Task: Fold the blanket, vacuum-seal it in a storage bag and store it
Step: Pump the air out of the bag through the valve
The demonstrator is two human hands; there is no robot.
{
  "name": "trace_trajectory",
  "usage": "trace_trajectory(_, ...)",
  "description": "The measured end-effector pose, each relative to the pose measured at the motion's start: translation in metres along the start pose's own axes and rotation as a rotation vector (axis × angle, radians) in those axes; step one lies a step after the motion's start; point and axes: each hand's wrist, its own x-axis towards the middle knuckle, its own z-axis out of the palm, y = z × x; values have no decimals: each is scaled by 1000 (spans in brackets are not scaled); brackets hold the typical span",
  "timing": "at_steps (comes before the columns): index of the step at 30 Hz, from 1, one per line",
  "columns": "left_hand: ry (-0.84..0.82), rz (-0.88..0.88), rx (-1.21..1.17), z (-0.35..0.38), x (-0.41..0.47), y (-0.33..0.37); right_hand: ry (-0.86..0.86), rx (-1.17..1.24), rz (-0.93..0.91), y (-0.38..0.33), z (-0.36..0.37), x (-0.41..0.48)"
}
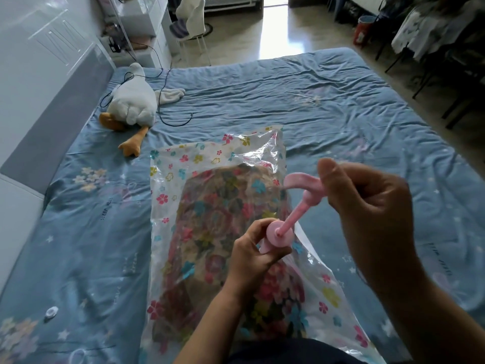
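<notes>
Obliquely — pump slants up-right, left hand low, right hand high.

- A bedroom in a home: a wide bed under a crumpled blue sheet printed with flowers and stars fills most of the view
- A white plush goose lies on the bed near its left edge, with a black cable beside it
- Beyond the bed's far end stand white drawers and a white chair
- Clothes hang off the bed's far right corner, near a red bin
</notes>
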Motion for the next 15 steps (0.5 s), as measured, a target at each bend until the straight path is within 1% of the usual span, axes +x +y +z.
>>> trace_trajectory(2, 5, 3, -10, 1, 0, 0, -15, -71, 29, 14, 5, -7)
trace_trajectory(5, -12, 12, -14, 2, -2, 1, -170, -305, 228, 59, 15, -33)
trace_trajectory(6, -17, 17, -16, 1, -3, 2, -188, -360, 254, 69, 17, -39)
trace_trajectory(7, -17, 18, -25, 1, -4, 2, -176, -388, 249, 73, 17, -40)
trace_trajectory(9, -11, 17, -44, -2, -2, 5, -115, -338, 161, 57, 13, -31)
trace_trajectory(13, -6, 23, -2, -4, -1, 6, 54, -60, -46, 1, 7, -8)
trace_trajectory(14, -3, 22, -2, -3, -2, 7, 78, -56, -65, 2, 9, -10)
trace_trajectory(15, -1, 21, 0, -2, -2, 7, 65, -91, -47, 12, 11, -17)
